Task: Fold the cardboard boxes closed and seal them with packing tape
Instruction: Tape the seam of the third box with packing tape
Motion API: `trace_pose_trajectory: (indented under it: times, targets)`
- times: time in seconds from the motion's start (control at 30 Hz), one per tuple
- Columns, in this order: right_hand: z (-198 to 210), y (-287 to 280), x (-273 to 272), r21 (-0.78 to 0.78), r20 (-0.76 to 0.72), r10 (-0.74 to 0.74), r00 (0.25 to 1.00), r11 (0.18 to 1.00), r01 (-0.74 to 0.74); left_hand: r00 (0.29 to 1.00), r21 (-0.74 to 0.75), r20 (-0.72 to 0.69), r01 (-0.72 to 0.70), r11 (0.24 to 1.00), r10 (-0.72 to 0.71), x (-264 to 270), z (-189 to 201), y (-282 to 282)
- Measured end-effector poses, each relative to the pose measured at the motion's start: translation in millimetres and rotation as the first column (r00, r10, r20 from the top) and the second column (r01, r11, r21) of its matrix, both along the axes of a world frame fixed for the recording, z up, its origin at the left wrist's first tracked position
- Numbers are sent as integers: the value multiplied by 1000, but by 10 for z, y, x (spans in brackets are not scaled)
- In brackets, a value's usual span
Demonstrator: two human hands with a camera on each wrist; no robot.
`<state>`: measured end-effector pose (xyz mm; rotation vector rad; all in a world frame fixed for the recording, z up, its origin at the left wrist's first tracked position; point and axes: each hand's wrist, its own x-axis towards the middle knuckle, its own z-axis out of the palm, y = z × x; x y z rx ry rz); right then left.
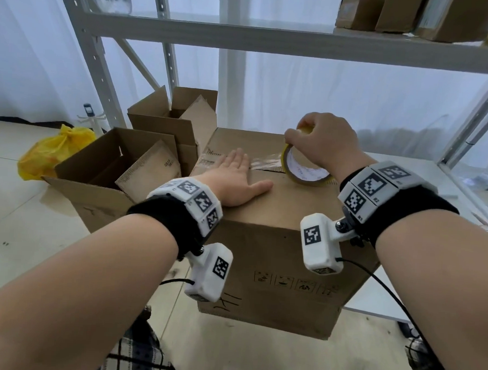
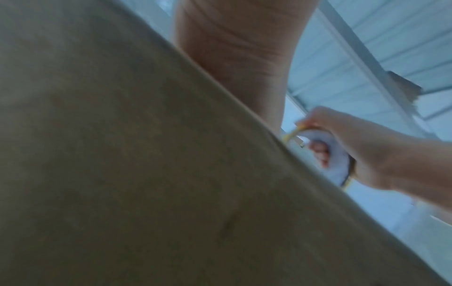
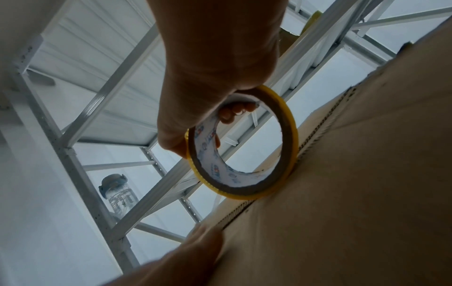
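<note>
A closed brown cardboard box stands in front of me with its top flaps folded down. My left hand lies flat, fingers straight, pressing the top flaps near the centre seam. My right hand grips a yellow roll of clear packing tape, which stands on edge on the seam. A strip of clear tape runs along the seam from the roll toward my left hand. In the right wrist view my fingers curl through the tape roll, which rests on the box top. The left wrist view shows mostly the box side.
Two open empty cardboard boxes stand to the left of the closed one. A yellow plastic bag lies on the floor farther left. A white metal shelf rack stands behind, with boxes on its upper right shelf.
</note>
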<state>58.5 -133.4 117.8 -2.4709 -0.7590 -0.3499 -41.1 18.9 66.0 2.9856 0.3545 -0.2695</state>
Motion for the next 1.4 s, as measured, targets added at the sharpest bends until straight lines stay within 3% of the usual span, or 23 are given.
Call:
trace_pose_trajectory:
  times: [0.13,0.47,0.83,1.07,1.17,1.3,1.4]
  targets:
    - [-14,28,-6,-42,65,22,998,999,-20,1000,-54,3,29,998,-29,115,-8,-201]
    - [85,43,298,-65,25,-50,998,997,51,998,-49,-33,54,997,-56,485,153,-188]
    - [94,7,227,-106,-1,-21,1000,994,21,996,-56,-12,86,995,-87,416,94,-108]
    - [44,7,173,-75,21,-36,999,996,37,996,8,-41,-73,997,73,78,127,375]
    - [35,-8,175,-87,37,-40,999,995,43,996,30,-49,-72,997,73,107,133,254]
    - [33,34,139,-138,69,-40,997,989,49,997,-39,-63,45,998,-48,196,90,-140]
    - [59,28,152,-145,55,-18,998,989,26,997,-73,-56,55,996,-59,223,92,-210]
